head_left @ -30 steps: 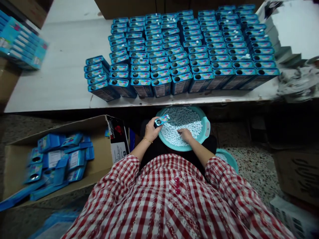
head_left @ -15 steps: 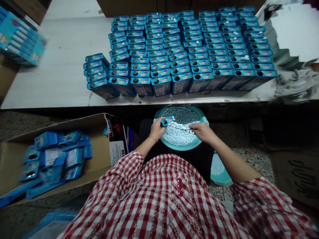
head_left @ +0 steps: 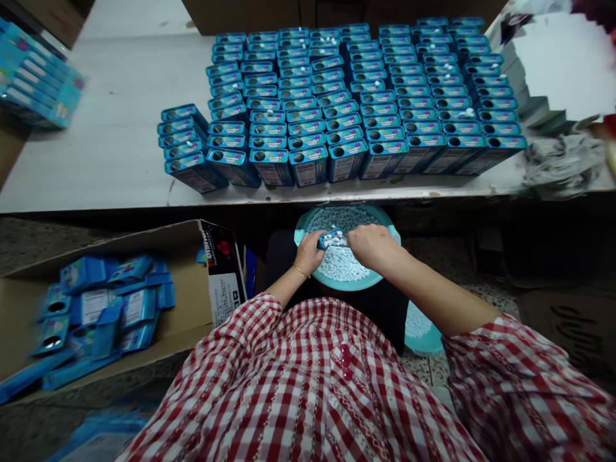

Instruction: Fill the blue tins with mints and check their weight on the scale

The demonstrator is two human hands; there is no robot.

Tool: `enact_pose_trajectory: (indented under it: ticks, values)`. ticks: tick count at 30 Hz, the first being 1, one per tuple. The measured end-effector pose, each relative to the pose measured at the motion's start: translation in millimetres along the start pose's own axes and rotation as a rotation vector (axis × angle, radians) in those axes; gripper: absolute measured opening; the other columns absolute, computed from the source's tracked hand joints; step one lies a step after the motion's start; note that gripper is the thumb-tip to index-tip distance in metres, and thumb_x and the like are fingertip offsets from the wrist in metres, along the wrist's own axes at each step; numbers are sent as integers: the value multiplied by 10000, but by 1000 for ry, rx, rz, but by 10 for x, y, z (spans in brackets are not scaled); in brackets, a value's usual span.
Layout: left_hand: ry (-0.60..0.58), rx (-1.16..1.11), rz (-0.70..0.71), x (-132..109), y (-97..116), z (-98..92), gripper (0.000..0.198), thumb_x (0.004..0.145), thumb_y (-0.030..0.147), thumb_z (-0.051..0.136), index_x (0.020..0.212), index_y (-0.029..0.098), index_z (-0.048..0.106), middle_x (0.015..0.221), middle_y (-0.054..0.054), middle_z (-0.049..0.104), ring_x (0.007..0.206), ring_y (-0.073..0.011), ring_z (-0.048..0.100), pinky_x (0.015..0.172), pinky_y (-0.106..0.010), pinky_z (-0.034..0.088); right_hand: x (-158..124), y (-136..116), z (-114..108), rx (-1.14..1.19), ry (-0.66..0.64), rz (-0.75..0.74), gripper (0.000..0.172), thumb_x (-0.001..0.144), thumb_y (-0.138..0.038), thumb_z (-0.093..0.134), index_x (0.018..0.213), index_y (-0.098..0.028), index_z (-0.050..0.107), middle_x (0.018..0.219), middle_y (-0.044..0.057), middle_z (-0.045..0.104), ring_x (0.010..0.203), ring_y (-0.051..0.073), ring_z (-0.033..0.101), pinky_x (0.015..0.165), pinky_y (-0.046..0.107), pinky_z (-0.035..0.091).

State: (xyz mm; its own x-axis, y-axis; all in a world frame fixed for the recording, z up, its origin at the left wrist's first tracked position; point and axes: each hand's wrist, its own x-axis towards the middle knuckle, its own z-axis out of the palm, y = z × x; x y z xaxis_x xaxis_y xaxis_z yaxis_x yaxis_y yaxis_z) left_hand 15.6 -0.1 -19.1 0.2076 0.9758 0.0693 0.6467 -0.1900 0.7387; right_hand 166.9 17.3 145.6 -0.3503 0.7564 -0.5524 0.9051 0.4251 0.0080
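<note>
My left hand [head_left: 308, 254] grips a small blue candy box [head_left: 321, 243] over a turquoise basin [head_left: 327, 284]. White candies [head_left: 332, 239] lie at the box's open top. My right hand [head_left: 371, 246] is closed beside it, knuckles up, on what looks like a scoop [head_left: 343, 240] tipped toward the box. Its handle is hidden in the fist. Loose small white candies [head_left: 344, 264] fill much of the basin below both hands.
Rows of upright blue boxes [head_left: 308, 163] stand on the white table [head_left: 120, 160] ahead. At left, a cardboard carton [head_left: 190, 314] holds jumbled blue boxes. White card sheets [head_left: 563, 64] and a crumpled plastic bag [head_left: 563, 160] lie at right. A second basin [head_left: 423, 343] of candies sits lower right.
My right hand has moved left and turned over, bringing the candy-laden scoop to the box. Candies now heap at the box's opening. My left hand has shifted slightly right.
</note>
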Motion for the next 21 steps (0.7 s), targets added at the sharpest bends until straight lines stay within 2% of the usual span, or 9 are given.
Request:
enact_pose_trajectory:
  ticks: [5, 7, 9, 12, 14, 15, 18, 21]
  values:
    - [7, -50, 2, 18, -23, 17, 396, 672, 92, 541, 1061, 161, 559, 1080, -80, 627, 1009, -224, 558, 909, -367, 424, -68, 31, -34, -23, 29, 8, 316, 835, -126, 362, 957, -137, 653, 944, 155, 668, 879, 239, 644, 723, 297, 474]
    - [22, -72, -3, 18, -23, 2, 384, 674, 102, 555, 1054, 164, 561, 1071, -78, 631, 1002, -222, 564, 904, -365, 428, -118, 131, -4, -13, 41, 6, 320, 826, -117, 363, 960, -152, 651, 951, 139, 665, 875, 227, 639, 717, 281, 466]
    - [51, -91, -14, 10, -19, -42, 374, 681, 120, 567, 1052, 167, 560, 1069, -77, 632, 996, -219, 569, 895, -361, 434, -151, 312, 115, 12, 80, 28, 330, 825, -120, 373, 1008, -187, 639, 976, 115, 657, 886, 211, 628, 719, 265, 455]
    - [84, -94, 2, -14, -14, -155, 369, 683, 135, 583, 1050, 168, 566, 1064, -75, 636, 999, -217, 568, 893, -354, 435, -83, 612, 503, 90, 123, 121, 366, 836, -131, 381, 1110, -240, 597, 1028, 88, 637, 910, 198, 611, 726, 257, 441]
    - [108, -85, 2, -30, -26, -236, 369, 680, 136, 591, 1046, 179, 569, 1057, -66, 639, 996, -213, 569, 891, -349, 434, 56, 692, 853, 187, 82, 206, 365, 837, -102, 381, 1104, -212, 604, 1041, 99, 627, 928, 190, 597, 738, 243, 428]
    - [125, -81, -13, -36, -39, -271, 366, 680, 140, 597, 1042, 184, 569, 1052, -62, 640, 987, -210, 573, 885, -348, 437, 145, 672, 1030, 248, 77, 246, 362, 835, -74, 373, 1091, -171, 611, 1040, 116, 622, 927, 186, 593, 743, 238, 422]
    - [173, -86, -84, -51, -101, -338, 364, 681, 165, 621, 1040, 187, 568, 1030, -59, 645, 941, -205, 588, 856, -345, 450, 424, 424, 1473, 348, 60, 205, 316, 852, -67, 375, 1032, -119, 630, 1010, 115, 634, 915, 156, 584, 758, 208, 412]
    - [192, -115, -122, -66, -165, -353, 367, 684, 192, 638, 1044, 178, 566, 1016, -63, 646, 918, -201, 597, 845, -343, 456, 658, 165, 1722, 509, 93, 141, 333, 829, -45, 390, 1046, -102, 636, 1044, 105, 642, 958, 159, 578, 813, 208, 408]
